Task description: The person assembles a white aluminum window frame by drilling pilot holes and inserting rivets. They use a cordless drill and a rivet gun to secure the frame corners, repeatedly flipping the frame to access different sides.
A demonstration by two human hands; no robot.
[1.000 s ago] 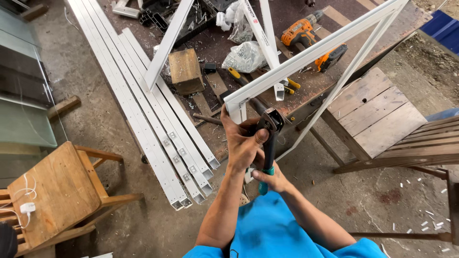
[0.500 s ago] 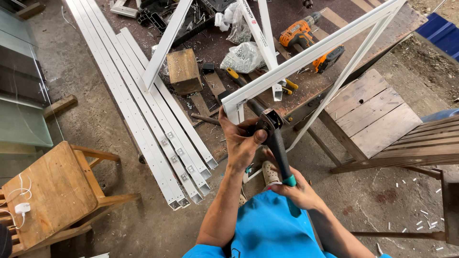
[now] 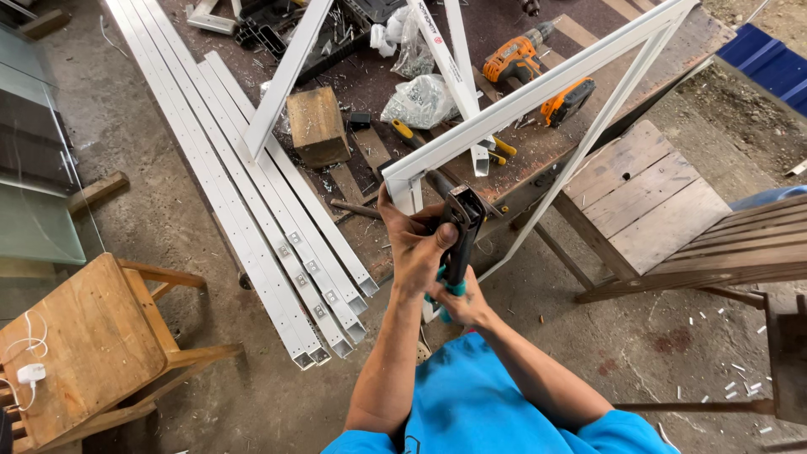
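Observation:
A white aluminium frame (image 3: 538,88) stands tilted in front of me, its near corner (image 3: 403,181) just above my hands. My left hand (image 3: 412,240) wraps around the upper part of a black hand riveter (image 3: 461,227) and touches the frame's corner. My right hand (image 3: 458,303) grips the riveter's teal-sleeved lower handles. The tool's head sits against the frame's corner piece.
Several long white aluminium profiles (image 3: 252,193) lie on the concrete floor at left. A wooden block (image 3: 317,126), two orange drills (image 3: 517,57), bags of screws (image 3: 420,101) lie on a low board. A wooden stool (image 3: 84,345) stands at left, a wooden pallet table (image 3: 647,197) at right.
My right hand has slid from low on the open riveter handles up to squeeze them together. My left hand keeps its hold at the frame corner.

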